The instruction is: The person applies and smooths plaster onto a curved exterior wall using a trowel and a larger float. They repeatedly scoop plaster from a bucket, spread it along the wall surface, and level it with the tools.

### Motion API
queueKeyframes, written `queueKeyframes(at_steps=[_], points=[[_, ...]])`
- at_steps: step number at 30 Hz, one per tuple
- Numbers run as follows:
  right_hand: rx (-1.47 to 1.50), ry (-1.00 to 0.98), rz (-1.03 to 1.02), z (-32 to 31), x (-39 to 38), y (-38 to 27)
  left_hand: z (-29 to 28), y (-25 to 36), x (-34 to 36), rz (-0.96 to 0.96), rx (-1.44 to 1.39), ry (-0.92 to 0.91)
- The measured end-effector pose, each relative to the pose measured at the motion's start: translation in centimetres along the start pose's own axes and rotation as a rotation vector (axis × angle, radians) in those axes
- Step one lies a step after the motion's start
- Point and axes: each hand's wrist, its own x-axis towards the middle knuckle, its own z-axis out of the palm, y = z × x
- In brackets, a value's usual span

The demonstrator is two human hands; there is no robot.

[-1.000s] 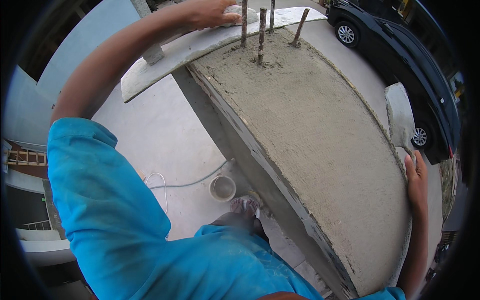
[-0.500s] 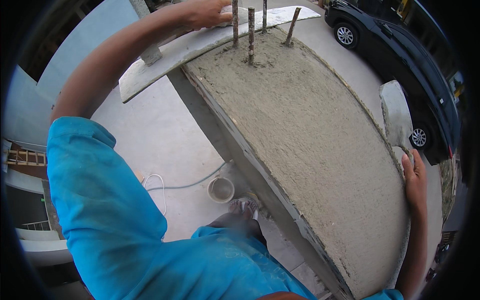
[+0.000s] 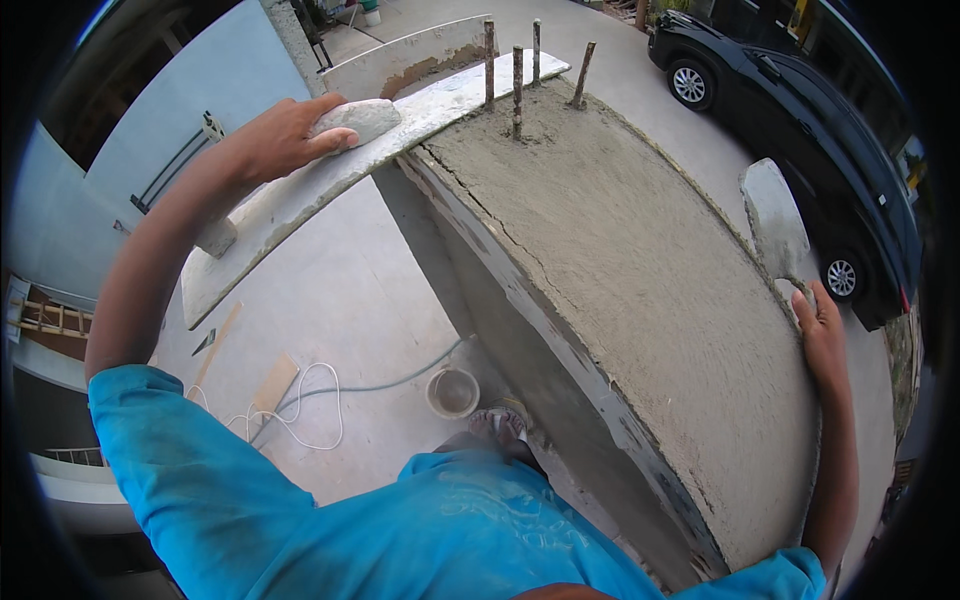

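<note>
My left hand [image 3: 285, 142] is closed round the pale, mortar-caked grip of a long, pale float board [image 3: 330, 165]. The board lies slanted at the far end of a wet grey mortar slab [image 3: 620, 300], its nearer end sticking out beyond the slab's left side. A crack runs through the mortar along that left edge. At the slab's right edge, my right hand [image 3: 823, 340] is closed on the handle of a trowel [image 3: 775, 215], whose blade points away from me. Several rusty rebar stubs [image 3: 518, 95] rise from the slab's far end, close to the board.
Beyond the right edge stands a dark car [image 3: 790, 130]. On the floor at left are a bucket [image 3: 452, 392], a hose [image 3: 400, 377], a white cord [image 3: 325, 435] and a wood scrap [image 3: 275, 385]. A low curved wall [image 3: 410, 55] rises behind the board.
My left hand has drawn the float board leftward and nearer to me, off part of the slab's far end. The crack at the left edge now shows. My right hand has shifted only slightly.
</note>
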Motion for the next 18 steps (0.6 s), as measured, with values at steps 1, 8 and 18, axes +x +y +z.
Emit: queueKeyframes(at_steps=[1, 8, 18], points=[[0.01, -0.011, -0.036, 0.1, 0.2, 0.3, 0.1, -0.3, -2.2, -0.051, 0.048, 0.027], [0.012, -0.029, -0.064, 0.2, 1.0, 1.9, 0.4, -3.3, -19.0, -0.261, -0.04, 0.12], [0.059, 0.035, -0.004, 0.3, 1.0, 1.9, 7.7, -4.8, -26.9, -0.305, -0.22, 0.428]])
